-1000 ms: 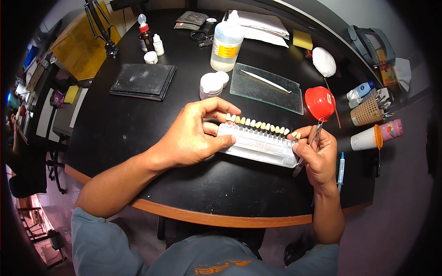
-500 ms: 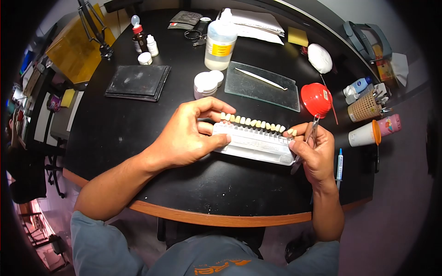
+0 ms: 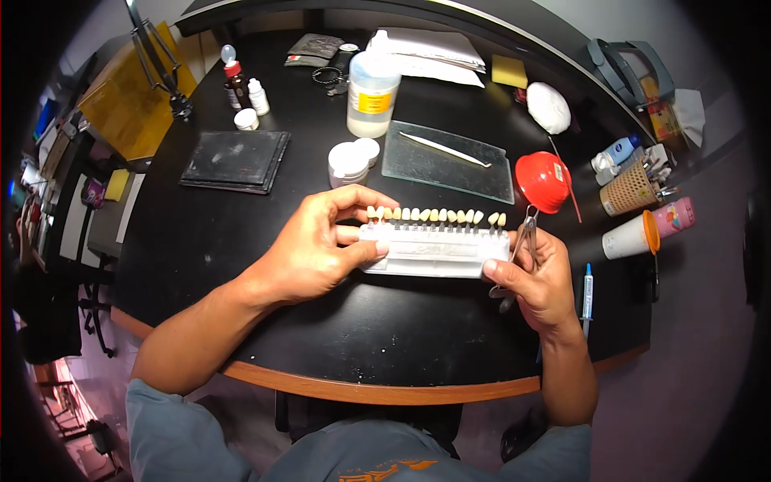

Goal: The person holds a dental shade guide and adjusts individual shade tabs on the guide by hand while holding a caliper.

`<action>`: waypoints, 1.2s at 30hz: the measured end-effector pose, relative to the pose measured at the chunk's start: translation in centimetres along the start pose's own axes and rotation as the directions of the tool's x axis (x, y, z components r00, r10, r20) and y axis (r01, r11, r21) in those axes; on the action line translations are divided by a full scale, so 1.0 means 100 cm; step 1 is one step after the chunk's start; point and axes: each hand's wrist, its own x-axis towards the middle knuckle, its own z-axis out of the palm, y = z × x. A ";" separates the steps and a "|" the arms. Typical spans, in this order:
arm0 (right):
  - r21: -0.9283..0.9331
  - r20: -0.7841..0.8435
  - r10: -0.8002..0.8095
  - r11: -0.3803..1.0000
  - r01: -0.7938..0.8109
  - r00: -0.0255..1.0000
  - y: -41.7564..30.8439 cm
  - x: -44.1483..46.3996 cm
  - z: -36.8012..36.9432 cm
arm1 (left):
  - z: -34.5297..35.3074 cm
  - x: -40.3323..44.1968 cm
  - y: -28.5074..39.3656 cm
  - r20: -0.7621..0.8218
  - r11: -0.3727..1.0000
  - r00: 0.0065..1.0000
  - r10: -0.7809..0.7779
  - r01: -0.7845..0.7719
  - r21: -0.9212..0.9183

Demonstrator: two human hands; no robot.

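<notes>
A dental shade guide [image 3: 434, 253], a white holder with a row of tooth-shaped tabs along its top, is held up over the black table between both hands. My left hand [image 3: 317, 245] grips its left end, thumb on the front and fingers behind. At the right end, my right hand [image 3: 534, 277] has its thumb on the front face; its other fingers are partly hidden. That same hand also holds metal calipers [image 3: 526, 241], their tip pointing up. Between the right-hand tabs and the rest of the row a gap shows.
Beyond the hands are white jars [image 3: 348, 165], a large plastic bottle [image 3: 373, 100] and a glass slab [image 3: 450, 173] bearing a white carving tool. A red bowl [image 3: 540, 181], a basket of tools [image 3: 626, 195] and a syringe [image 3: 588, 297] stand or lie rightward. A dark block [image 3: 233, 159] lies left.
The shade guide has shifted a little left and turned more level, its front facing me more squarely. My right thumb has slid leftward and down along its face. The camera view has moved slightly.
</notes>
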 end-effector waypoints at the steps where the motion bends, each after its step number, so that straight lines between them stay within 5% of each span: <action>1: 0.026 0.006 0.024 0.999 -0.024 1.000 -0.001 0.000 0.005 | -0.001 0.001 -0.002 0.001 1.000 1.000 -0.001 0.001 -0.022; 11: 0.040 -0.037 0.086 0.996 -0.084 0.996 0.000 0.002 0.008 | -0.004 -0.001 -0.002 -0.002 1.000 1.000 0.020 -0.020 0.011; 18: 0.024 -0.022 0.064 0.998 -0.063 0.998 -0.001 0.001 0.009 | -0.005 0.000 0.003 -0.062 0.993 0.991 -0.118 0.118 -0.001; 36: -0.040 0.049 0.072 0.997 -0.070 0.996 -0.007 -0.003 0.012 | -0.003 0.001 -0.011 -0.065 0.982 0.998 0.016 -0.003 0.188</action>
